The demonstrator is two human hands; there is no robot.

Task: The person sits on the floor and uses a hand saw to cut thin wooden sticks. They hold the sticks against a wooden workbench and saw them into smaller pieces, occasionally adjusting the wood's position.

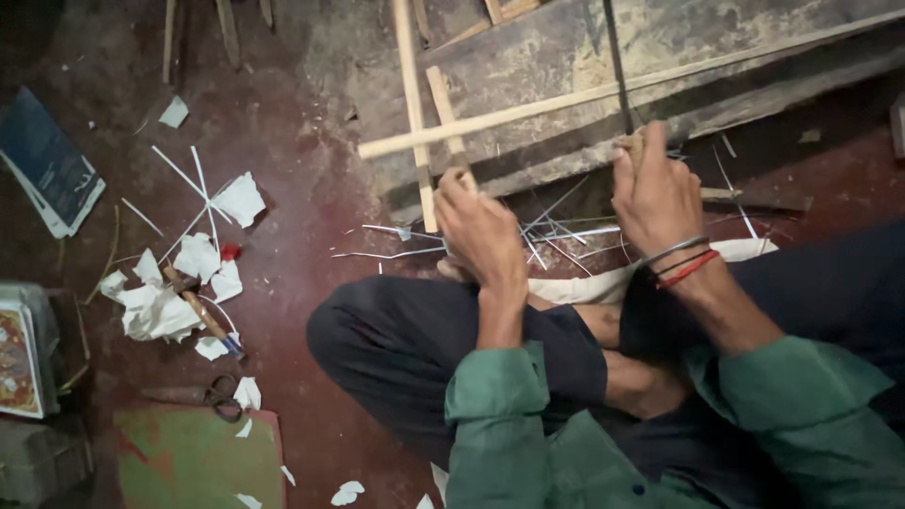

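I sit cross-legged on a dark red floor. My left hand [481, 229] grips the lower end of a short bamboo stick [443, 106] that crosses under a long thin bamboo strip [603, 92]. My right hand [655, 188], with bangles and red thread at the wrist, is closed around a wooden handle [716, 193] held against a worn wooden block [660, 85]. The tool's working end is hidden behind that hand. A second upright bamboo stick [412, 104] stands just left of the one I hold. Thin pale slivers [556, 231] lie scattered beneath both hands.
Torn white paper scraps [165, 297] and a small brush-like tool [203, 316] lie on the floor at left. Scissors [223, 394] rest near a green mat [198, 457]. Booklets [47, 165] and a printed box [24, 349] sit at the far left edge.
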